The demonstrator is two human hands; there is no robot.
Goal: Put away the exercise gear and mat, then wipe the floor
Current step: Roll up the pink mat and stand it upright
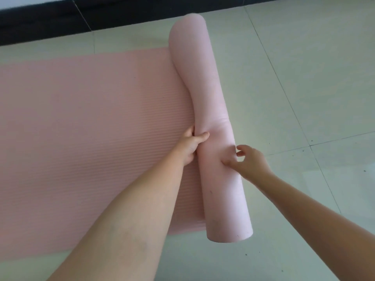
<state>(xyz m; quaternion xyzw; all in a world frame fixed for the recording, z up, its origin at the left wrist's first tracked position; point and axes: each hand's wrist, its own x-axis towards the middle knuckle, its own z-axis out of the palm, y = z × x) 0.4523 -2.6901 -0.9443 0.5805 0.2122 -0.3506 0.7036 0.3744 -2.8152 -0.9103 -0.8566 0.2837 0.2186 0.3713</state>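
Note:
A pink exercise mat (pixel 81 128) lies flat on the tiled floor, its ribbed side up. Its right end is rolled into a long tube (pixel 205 94) that runs from the far wall toward me; the roll is looser and wider at the far end. My left hand (pixel 191 146) grips the roll at its left side, fingers tucked into the seam where roll meets flat mat. My right hand (pixel 248 161) rests on top of the roll's right side, fingertips pressing into it, thumb raised.
Pale floor tiles (pixel 304 88) with dark grout lines spread to the right and in front. A black skirting band (pixel 81 19) runs along the wall at the back. Small dark specks dot the tiles at the right.

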